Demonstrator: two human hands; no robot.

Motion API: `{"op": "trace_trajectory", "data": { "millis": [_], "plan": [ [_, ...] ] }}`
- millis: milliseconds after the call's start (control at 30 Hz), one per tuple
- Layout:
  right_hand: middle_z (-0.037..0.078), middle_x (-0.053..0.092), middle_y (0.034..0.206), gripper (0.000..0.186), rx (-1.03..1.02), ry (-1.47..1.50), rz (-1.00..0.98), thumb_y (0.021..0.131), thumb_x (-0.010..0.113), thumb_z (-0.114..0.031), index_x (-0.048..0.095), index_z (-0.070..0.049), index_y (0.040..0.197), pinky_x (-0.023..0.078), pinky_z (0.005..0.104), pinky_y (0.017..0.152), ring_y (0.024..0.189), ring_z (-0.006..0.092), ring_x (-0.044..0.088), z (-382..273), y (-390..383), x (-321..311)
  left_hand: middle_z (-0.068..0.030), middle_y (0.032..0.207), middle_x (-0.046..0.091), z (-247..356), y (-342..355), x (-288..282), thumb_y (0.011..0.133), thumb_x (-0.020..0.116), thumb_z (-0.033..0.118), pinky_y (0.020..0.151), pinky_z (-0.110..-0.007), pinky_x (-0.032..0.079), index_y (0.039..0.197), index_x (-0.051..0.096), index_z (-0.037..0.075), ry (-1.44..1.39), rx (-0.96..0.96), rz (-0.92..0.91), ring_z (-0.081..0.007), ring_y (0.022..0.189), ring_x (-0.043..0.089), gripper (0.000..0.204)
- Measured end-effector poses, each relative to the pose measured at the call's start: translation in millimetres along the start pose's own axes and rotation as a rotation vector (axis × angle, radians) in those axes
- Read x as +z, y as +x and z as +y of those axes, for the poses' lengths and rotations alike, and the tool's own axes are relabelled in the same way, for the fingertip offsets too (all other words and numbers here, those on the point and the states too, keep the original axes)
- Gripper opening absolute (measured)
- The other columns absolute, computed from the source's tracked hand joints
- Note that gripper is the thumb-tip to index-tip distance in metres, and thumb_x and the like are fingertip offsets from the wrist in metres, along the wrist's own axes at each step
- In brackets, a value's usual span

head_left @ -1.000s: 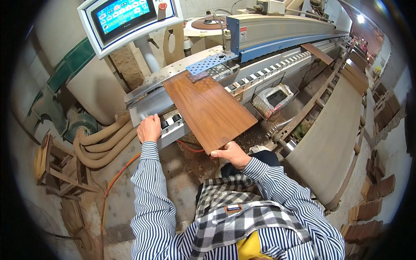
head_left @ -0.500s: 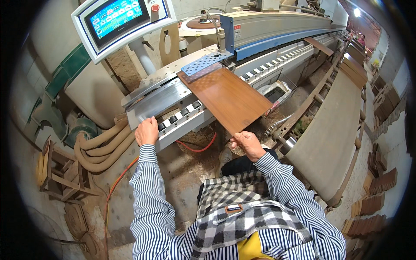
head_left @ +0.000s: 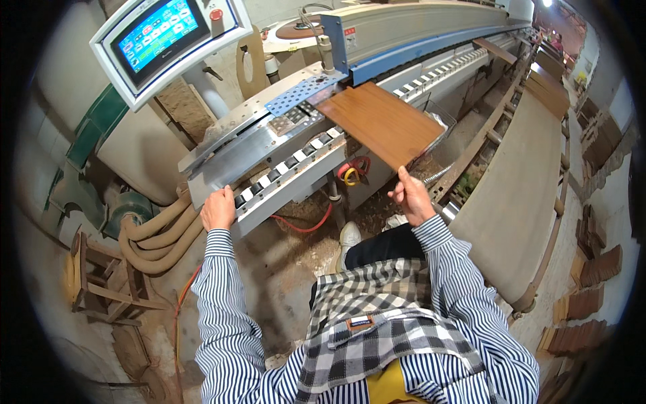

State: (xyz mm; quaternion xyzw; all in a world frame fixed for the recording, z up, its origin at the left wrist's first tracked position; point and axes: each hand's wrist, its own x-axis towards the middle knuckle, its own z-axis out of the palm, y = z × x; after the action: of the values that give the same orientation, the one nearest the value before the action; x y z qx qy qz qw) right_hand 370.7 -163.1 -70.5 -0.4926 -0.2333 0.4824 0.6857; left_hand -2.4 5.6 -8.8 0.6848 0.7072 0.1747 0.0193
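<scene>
A brown wood-grain panel point(head_left: 387, 121) lies on the machine's feed bed. Its far left edge is beside the blue perforated plate point(head_left: 296, 95) and its near corner sticks out over the bed's side. My right hand point(head_left: 414, 198) is at that corner, index fingertip against the panel's edge, thumb apart and the other fingers loosely bent. At the bed's near end, my left hand point(head_left: 219, 209) is closed over the corner of the metal bed point(head_left: 235, 168), beside the black and white rollers point(head_left: 286, 165). Its fingertips are partly hidden.
A control screen point(head_left: 161, 40) with a red button stands at upper left. The long machine housing point(head_left: 417, 40) runs away to the far right, with another brown panel point(head_left: 494, 50) farther along. At right is a conveyor belt point(head_left: 511, 202). Thick hoses point(head_left: 158, 239) and a wooden stool point(head_left: 111, 276) are at left.
The panel has moved forward along the bed, away from me and to the right, uncovering more rollers. My right hand has followed its corner, its grip loosening; my left hand stays at the bed's corner.
</scene>
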Motion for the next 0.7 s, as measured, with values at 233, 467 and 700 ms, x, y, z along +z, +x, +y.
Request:
{"op": "trace_trajectory", "data": {
  "millis": [233,467,700],
  "plan": [
    [0.011,0.064,0.083,0.048,-0.078,-0.181,0.099,0.091,0.046,-0.042,0.060,0.003,0.092,0.047,0.0270,0.073,0.074,0.0157,0.059,14,-17,-100,-0.0208,0.087,0.062,-4,10,8,0.087,0.039,0.042,0.074,-0.045,0.044,0.087,0.066,0.006,-0.003,0.072,-0.068,-0.0382,0.084,0.058,0.045],
    [0.004,0.060,0.093,0.042,0.335,-0.265,0.483,0.092,0.046,-0.038,0.059,0.001,0.102,0.042,0.0245,0.073,0.080,0.0110,0.051,167,-80,-240,-0.0175,0.067,0.057,-17,26,2,0.089,0.041,0.038,0.060,-0.040,0.037,0.081,0.058,-0.005,-0.001,0.180,-0.165,-0.0263,0.060,0.048,0.047],
    [0.004,0.055,0.106,0.057,0.793,0.047,0.493,0.090,0.044,-0.048,0.041,-0.007,0.128,0.046,0.0317,0.064,0.077,0.0125,0.047,229,-18,-267,-0.0084,0.060,0.046,-24,29,4,0.092,0.043,0.030,0.056,-0.034,0.032,0.073,0.047,-0.008,-0.118,0.170,-0.198,-0.0151,0.058,0.035,0.043]
  ]
}}
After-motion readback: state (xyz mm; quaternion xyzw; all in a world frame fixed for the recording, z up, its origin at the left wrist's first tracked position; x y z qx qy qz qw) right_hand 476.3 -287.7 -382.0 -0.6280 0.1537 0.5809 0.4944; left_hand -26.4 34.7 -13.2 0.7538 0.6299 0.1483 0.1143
